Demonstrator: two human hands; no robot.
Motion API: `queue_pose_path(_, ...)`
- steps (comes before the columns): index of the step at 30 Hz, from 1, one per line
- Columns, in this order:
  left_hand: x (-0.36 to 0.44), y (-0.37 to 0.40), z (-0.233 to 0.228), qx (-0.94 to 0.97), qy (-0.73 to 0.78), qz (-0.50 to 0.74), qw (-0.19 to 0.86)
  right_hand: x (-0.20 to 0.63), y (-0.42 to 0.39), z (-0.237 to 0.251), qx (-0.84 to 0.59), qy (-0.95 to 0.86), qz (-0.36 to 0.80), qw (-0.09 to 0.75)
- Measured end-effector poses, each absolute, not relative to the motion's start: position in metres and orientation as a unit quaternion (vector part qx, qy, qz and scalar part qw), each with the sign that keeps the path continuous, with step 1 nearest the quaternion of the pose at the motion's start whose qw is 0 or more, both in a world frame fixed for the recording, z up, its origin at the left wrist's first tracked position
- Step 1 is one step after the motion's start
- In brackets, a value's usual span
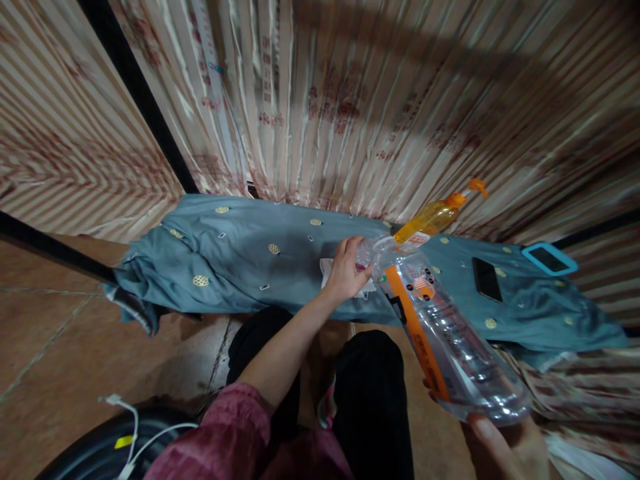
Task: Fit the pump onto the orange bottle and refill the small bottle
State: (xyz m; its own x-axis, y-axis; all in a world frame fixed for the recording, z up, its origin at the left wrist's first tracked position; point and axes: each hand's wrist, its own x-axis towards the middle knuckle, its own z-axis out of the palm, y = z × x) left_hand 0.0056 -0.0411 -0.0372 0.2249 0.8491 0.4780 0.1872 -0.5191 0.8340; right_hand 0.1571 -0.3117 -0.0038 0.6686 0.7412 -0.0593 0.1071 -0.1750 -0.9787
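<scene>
A large clear plastic bottle [465,347] with an orange and grey label slants across the right of the view, its base toward me. My left hand [347,270] is closed around the narrow neck end, where a small purple patch shows by the fingers. At the base, my right hand [505,447] grips the bottle from below, thumb on its side. Just behind the neck is a pump bottle [430,219] of yellow-orange liquid with an orange pump head. A white tissue [327,268] lies partly under my left hand.
A grey-green patterned cloth [245,267] covers the low table. On its right lie a black phone [487,279] and a blue-framed device [550,259]. Striped curtains [325,100] and dark poles [140,100] stand around. A black round object [90,453] with white cables is at lower left.
</scene>
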Motion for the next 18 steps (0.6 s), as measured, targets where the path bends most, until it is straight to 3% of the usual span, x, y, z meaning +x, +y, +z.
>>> queue_pose_path(18, 0.0071, -0.0405, -0.0384, 0.707, 0.368, 0.506, 0.331, 0.1642, -0.3165, -0.0054, -0.739, -0.311, 0.245, 0.544)
